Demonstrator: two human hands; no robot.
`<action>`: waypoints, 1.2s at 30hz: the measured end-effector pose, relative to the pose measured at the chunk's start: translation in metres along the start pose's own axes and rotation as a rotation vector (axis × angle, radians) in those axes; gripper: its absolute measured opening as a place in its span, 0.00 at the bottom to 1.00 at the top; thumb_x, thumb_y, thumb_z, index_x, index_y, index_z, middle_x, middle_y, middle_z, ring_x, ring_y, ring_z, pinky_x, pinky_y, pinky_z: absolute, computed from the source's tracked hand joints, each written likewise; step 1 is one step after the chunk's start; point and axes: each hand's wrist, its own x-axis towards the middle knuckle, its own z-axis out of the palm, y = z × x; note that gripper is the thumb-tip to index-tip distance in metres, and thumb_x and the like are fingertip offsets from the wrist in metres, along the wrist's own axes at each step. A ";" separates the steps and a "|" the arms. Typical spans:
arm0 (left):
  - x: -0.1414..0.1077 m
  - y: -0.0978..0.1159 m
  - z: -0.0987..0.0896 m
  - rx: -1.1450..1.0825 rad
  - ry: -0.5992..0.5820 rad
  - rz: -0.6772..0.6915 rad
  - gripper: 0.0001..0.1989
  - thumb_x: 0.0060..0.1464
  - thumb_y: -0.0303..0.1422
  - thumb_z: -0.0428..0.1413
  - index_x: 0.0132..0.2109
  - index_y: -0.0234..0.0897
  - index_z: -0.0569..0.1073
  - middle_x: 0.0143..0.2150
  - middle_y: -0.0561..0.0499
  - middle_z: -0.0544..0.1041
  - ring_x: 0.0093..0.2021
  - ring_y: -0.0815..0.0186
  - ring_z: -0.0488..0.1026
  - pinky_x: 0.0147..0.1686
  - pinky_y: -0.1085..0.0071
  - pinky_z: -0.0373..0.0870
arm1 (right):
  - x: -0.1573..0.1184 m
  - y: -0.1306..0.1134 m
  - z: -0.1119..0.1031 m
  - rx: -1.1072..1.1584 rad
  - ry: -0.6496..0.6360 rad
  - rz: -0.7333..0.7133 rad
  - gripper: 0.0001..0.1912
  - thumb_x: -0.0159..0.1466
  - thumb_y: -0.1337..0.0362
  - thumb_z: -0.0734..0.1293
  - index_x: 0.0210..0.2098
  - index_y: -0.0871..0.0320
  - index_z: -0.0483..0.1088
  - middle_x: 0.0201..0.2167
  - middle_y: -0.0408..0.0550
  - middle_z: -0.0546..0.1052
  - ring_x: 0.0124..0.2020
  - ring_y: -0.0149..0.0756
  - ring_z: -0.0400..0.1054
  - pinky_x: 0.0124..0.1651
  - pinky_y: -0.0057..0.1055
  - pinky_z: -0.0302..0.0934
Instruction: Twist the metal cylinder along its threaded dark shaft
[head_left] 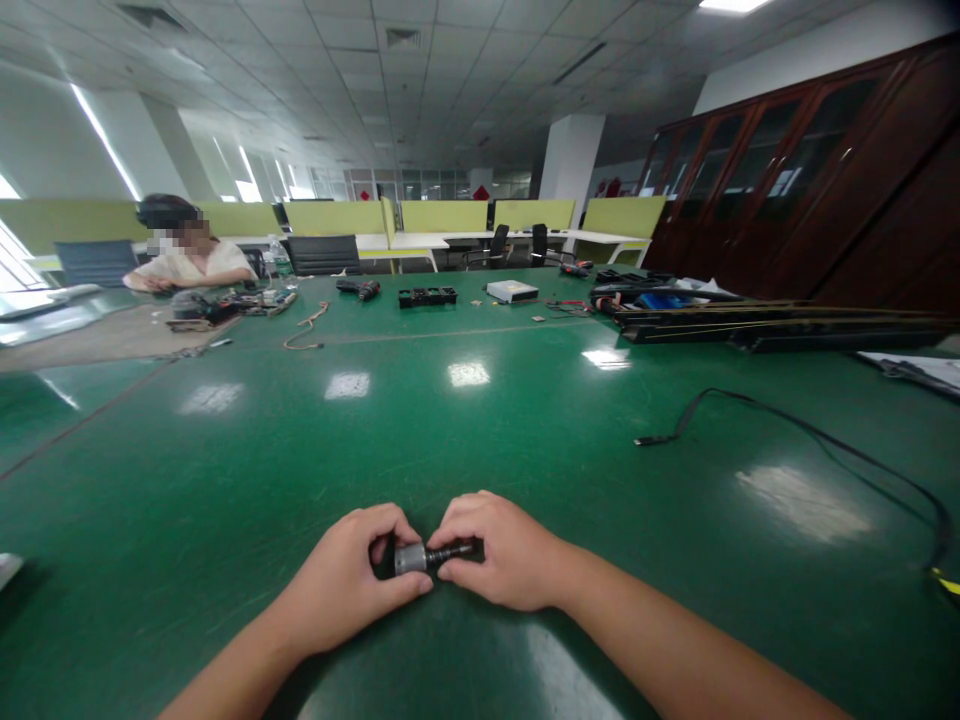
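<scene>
Just above the green tabletop, in the lower middle of the head view, is a small grey metal cylinder (410, 559) with a thin dark stepped shaft (450, 553) pointing right. It may be a gearbox or motor part; its exact kind is unclear. My left hand (358, 565) curls its thumb and fingers around the cylinder. From the other side, my right hand (502, 548) closes thumb and fingertips around the shaft near where it meets the cylinder. The fingers partly cover both ends. Whether the shaft is one piece with the cylinder cannot be made out.
A black cable (810, 430) curves across the green table (300, 460) at right. Farther back lie a power drill (358, 289), a black slotted part (427, 297), a silver box (512, 291) and long black profiles (697, 322). Another person (191, 255) sits at the far left.
</scene>
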 end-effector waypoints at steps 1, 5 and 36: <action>0.000 0.001 0.000 0.000 -0.005 0.003 0.11 0.48 0.41 0.63 0.36 0.39 0.75 0.30 0.55 0.72 0.32 0.65 0.67 0.33 0.73 0.58 | 0.000 0.000 0.000 -0.005 0.000 0.001 0.11 0.58 0.66 0.71 0.42 0.54 0.77 0.36 0.45 0.78 0.40 0.36 0.71 0.47 0.32 0.58; -0.001 0.002 -0.001 0.004 -0.009 0.007 0.11 0.49 0.40 0.62 0.36 0.39 0.75 0.30 0.55 0.72 0.33 0.65 0.67 0.33 0.73 0.58 | 0.001 -0.001 -0.001 -0.018 0.012 0.014 0.09 0.56 0.67 0.72 0.38 0.56 0.77 0.32 0.43 0.76 0.35 0.34 0.70 0.43 0.30 0.59; 0.001 0.000 -0.001 0.000 -0.009 0.014 0.12 0.50 0.42 0.62 0.36 0.39 0.75 0.31 0.55 0.71 0.32 0.65 0.66 0.32 0.73 0.58 | -0.004 0.020 -0.027 -0.015 0.024 0.100 0.06 0.48 0.72 0.73 0.23 0.59 0.72 0.22 0.39 0.69 0.25 0.29 0.62 0.29 0.26 0.54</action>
